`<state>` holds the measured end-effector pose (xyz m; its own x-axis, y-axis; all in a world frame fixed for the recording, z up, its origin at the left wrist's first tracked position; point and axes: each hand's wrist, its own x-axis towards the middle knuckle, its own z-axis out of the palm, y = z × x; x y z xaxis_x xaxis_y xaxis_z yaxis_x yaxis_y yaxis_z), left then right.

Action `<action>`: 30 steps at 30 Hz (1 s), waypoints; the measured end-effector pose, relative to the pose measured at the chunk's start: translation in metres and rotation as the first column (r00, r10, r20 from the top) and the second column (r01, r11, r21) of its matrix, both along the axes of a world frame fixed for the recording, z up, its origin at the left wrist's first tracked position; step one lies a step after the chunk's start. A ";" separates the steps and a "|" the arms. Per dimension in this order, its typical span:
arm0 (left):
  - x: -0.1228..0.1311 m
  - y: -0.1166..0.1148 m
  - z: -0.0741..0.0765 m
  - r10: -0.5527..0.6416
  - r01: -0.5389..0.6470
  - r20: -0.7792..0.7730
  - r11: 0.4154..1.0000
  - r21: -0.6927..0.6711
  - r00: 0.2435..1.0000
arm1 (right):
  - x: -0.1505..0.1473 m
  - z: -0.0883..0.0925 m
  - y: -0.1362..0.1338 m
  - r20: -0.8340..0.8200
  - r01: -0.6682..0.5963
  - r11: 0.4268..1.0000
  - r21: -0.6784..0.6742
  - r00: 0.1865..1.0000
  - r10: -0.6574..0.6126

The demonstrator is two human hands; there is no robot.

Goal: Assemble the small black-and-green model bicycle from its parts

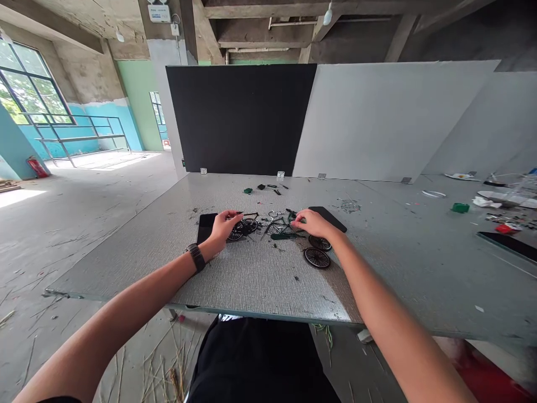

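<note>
My left hand [222,228] is closed in a pinch at a thin dark piece too small to make out, beside a black flat rectangle [205,225]. Small black spoked wheels [250,225] lie just right of its fingertips. Between both hands are thin parts of a miniature bicycle [277,225], with a dark green piece [283,236] in front of them. My right hand [311,221] also pinches, its fingertips over small dark parts; what they hold is unclear. Below it, a loose toy wheel [317,257] lies flat near a second wheel [320,243].
Another dark flat rectangle [329,218] lies behind my right hand. Small black pieces [268,187] and a green piece [248,191] are farther back. Black and grey boards [243,117] stand along the table's back edge. Assorted parts [509,221] are scattered at far right.
</note>
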<state>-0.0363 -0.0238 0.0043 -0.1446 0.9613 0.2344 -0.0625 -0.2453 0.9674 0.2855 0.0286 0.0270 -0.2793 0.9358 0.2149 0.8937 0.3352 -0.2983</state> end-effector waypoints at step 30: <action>-0.004 0.007 -0.009 0.088 -0.006 -0.504 0.987 0.163 0.859 | -0.020 -0.012 0.018 0.130 0.381 0.924 0.019 0.916 -0.380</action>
<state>-0.0402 -0.0164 -0.0047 -0.0098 0.9037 0.4281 0.4427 -0.3800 0.8122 0.2655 0.0466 0.0146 0.0731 0.9782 0.1946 0.9842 -0.0392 -0.1730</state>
